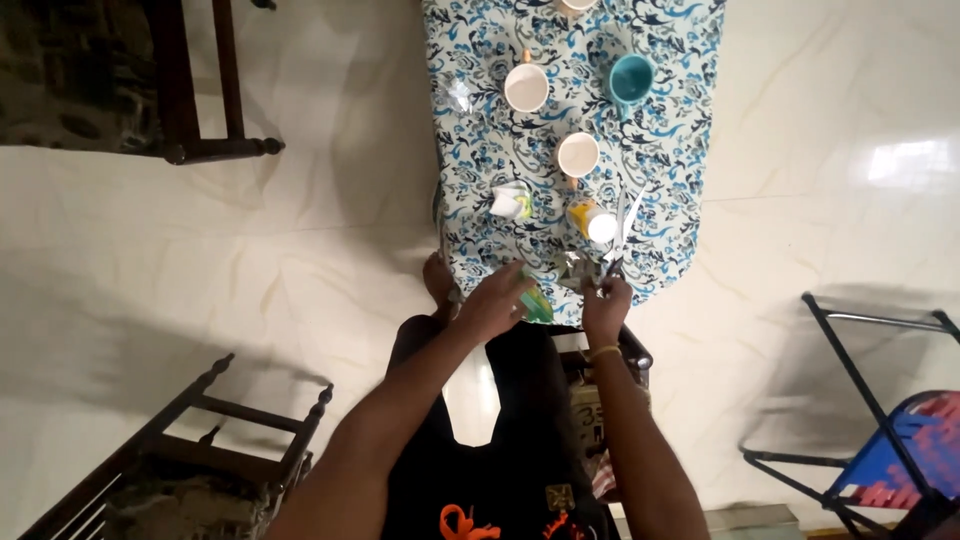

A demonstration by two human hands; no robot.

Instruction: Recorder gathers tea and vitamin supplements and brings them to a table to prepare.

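My left hand (pixel 495 300) is closed around a small green packet (pixel 537 304) at the near edge of a table covered with a blue floral cloth (pixel 670 150). My right hand (pixel 606 302) pinches a shiny crinkled wrapper (pixel 578 268) beside it, with scissors (pixel 620 232) lying just beyond its fingers. Further up the table stand two white cups (pixel 526 87) (pixel 578 154), a teal mug (pixel 630 78), a small white and green sachet (pixel 511 202) and a little yellow container with a white cap (pixel 594 222).
Dark wooden furniture (pixel 200 90) stands at the upper left and a wooden chair (pixel 200 440) at the lower left. A folding metal chair with a blue and red seat (pixel 900 450) stands at the right. Pale marble floor surrounds the table.
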